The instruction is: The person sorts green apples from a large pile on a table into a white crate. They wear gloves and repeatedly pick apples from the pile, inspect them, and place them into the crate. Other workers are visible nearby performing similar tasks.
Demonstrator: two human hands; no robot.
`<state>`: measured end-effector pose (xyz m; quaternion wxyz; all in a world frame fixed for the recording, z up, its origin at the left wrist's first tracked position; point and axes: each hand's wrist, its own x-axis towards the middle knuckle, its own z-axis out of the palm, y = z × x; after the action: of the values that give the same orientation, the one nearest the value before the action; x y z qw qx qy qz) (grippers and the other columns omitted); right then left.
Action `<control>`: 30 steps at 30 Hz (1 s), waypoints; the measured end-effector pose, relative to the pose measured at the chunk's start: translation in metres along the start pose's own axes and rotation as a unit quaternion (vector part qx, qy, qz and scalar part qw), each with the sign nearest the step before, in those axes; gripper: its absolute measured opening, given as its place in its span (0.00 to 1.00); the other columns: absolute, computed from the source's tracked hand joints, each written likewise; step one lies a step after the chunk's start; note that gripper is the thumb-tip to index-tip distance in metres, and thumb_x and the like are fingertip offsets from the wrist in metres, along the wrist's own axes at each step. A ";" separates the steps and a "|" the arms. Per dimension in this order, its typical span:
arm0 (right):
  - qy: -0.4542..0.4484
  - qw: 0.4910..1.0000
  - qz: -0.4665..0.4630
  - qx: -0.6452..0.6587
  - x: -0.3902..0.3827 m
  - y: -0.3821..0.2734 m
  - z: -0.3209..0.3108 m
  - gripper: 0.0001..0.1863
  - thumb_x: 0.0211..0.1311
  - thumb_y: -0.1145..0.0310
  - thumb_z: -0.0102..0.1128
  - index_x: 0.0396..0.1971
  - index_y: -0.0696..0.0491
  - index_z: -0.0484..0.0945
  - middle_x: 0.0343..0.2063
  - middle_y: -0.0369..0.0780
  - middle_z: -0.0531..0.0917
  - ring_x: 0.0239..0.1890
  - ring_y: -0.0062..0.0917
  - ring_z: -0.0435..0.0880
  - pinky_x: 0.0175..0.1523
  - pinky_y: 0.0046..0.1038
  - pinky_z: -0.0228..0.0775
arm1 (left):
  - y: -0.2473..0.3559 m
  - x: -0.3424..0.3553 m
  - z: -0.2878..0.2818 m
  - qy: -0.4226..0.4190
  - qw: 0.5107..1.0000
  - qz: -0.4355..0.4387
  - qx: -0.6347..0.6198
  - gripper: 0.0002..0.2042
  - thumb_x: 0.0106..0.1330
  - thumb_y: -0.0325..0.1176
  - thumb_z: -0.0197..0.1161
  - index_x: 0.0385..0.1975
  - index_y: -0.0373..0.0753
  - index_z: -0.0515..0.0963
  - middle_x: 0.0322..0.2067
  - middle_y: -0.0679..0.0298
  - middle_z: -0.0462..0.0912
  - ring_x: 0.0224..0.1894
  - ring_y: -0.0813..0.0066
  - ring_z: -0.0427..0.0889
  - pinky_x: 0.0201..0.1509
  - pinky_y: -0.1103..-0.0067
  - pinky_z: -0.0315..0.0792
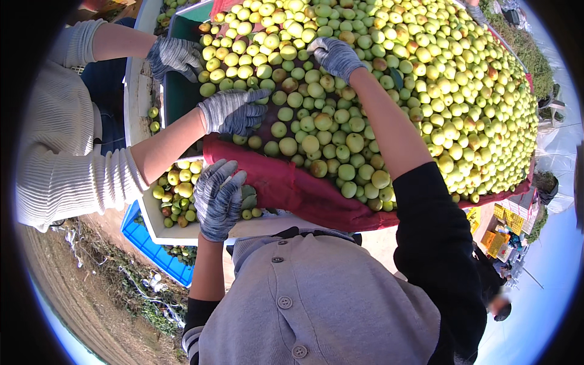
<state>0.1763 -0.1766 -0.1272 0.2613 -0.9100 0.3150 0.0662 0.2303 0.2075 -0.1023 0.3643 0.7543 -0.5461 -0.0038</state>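
Observation:
My left hand [219,198], in a grey striped glove, is curled over the white crate beside the red cloth [292,191] and a green leaf [248,196]; what lies under its fingers is hidden. My right hand [334,58], gloved alike, reaches into yellow-green apples [389,42] on a sloping dark sorting surface [267,125], its fingers bent and their grip unclear. A co-worker's two gloved hands, one [173,58] by the green divider [182,100], the other [234,112] among the apples, are to the left.
The white crate [152,222] holding apples stands at lower left, above a blue bin [131,234]. A co-worker in a cream sweater [73,164] stands at left. Yellow crates [499,243] and another person [490,280] are at right; a further gloved hand [476,12] is at top.

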 end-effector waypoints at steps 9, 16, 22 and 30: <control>0.061 0.975 -0.046 -0.211 -0.102 0.048 -0.023 0.18 0.59 0.71 0.57 0.51 0.45 0.76 0.53 0.36 0.75 0.48 0.32 0.79 0.54 0.31 0.73 | 0.010 -0.010 0.021 -0.055 0.992 -0.021 -0.109 0.12 0.58 0.25 0.59 0.42 0.42 0.79 0.44 0.58 0.80 0.48 0.56 0.78 0.55 0.65 0.71; 0.023 0.972 0.061 -0.227 -0.092 0.037 0.006 0.11 0.56 0.62 0.62 0.38 0.48 0.79 0.41 0.40 0.78 0.44 0.33 0.81 0.49 0.37 0.74 | 0.028 0.039 0.057 -0.137 0.981 0.049 -0.131 0.19 0.58 0.28 0.61 0.51 0.42 0.76 0.52 0.57 0.77 0.56 0.56 0.73 0.61 0.66 0.67; 0.086 0.994 0.013 0.068 -0.199 0.021 -0.055 0.12 0.54 0.61 0.66 0.33 0.52 0.80 0.30 0.39 0.83 0.36 0.32 0.83 0.45 0.31 0.75 | 0.014 0.056 0.081 -0.249 0.968 -0.007 0.015 0.30 0.59 0.41 0.64 0.63 0.51 0.66 0.63 0.56 0.64 0.66 0.51 0.60 0.69 0.62 0.56; -0.065 0.945 0.216 0.235 -0.361 0.008 -0.051 0.15 0.56 0.77 0.63 0.44 0.51 0.81 0.35 0.41 0.85 0.40 0.26 0.85 0.46 0.25 0.76 | 0.019 0.077 0.121 -0.374 0.925 0.044 0.049 0.30 0.59 0.47 0.61 0.64 0.58 0.64 0.63 0.65 0.66 0.68 0.58 0.59 0.70 0.60 0.53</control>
<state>-0.1170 -0.0137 0.0160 0.4677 -0.7265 0.4926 0.1044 0.1973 0.0753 -0.1502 0.0956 0.6902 -0.6750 -0.2424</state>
